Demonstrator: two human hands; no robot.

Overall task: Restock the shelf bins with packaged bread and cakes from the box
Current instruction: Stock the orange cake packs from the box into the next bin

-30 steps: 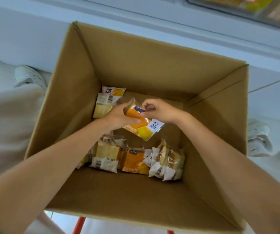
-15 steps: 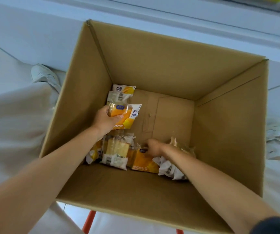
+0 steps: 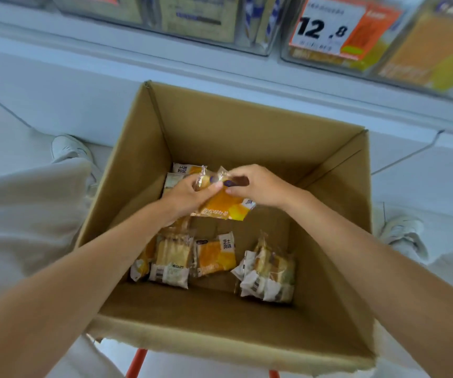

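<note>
My left hand (image 3: 187, 197) curls its fingers round a bundle (image 3: 205, 181) of packs, inside the box (image 3: 247, 126). My right hand (image 3: 261, 186) pinches the orange pack (image 3: 225, 207) against it. I'd square the edges and grip firmly before lifting to the bins (image 3: 424, 50).

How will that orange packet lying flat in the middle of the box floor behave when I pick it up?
Probably soft and floppy: the floor packet is thin film, and the similar held packet bends between the left hand and right hand. Likely light, since a mere pinch carries that one. Its glossy wrapper may slip.
</note>
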